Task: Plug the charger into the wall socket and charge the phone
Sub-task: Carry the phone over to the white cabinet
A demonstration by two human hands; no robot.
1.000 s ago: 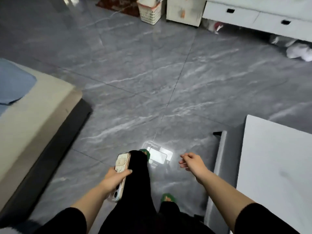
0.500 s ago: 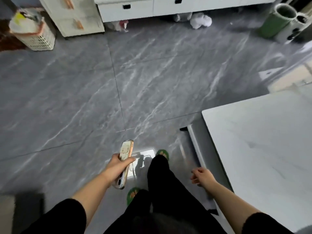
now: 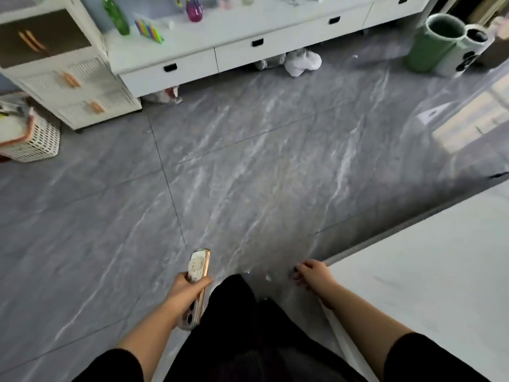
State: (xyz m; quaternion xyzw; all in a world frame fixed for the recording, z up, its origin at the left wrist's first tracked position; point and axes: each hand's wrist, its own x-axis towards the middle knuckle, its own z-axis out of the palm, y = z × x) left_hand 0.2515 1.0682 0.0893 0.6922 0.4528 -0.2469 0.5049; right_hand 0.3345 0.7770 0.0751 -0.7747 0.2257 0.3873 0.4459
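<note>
**Phone in left hand; charger and socket not seen**

The phone (image 3: 199,282) is held in the left hand (image 3: 184,290), low in the view and just left of the person's dark-clothed legs (image 3: 234,312). Fingers and thumb wrap its middle, hiding that part of the case. The patterned top end sticks out forward above the thumb; the camera end with two dark lenses shows below the hand. The screen side cannot be seen. The pattern on the case is too blurred to read.

The right hand (image 3: 312,274) holds nothing. Its fingers are loosely curled, palm down, at the near edge of a white table (image 3: 429,277); whether it touches the edge cannot be told. The table is cut off by the right and lower borders. Both forearms are bare, with black sleeves (image 3: 110,365) at the bottom border. The feet are hidden by the legs.

Grey marbled floor tiles (image 3: 248,166) fill the middle. Far side: a low white drawer unit (image 3: 248,48), its top cut off, bottles on it blurred. Left: a white cabinet (image 3: 63,73) and a white basket (image 3: 35,142), partly out of view. Top right: a green cylinder (image 3: 432,42) beside a speaker (image 3: 465,51). A white crumpled item (image 3: 301,62) lies under the drawer unit; its kind is unclear.
</note>
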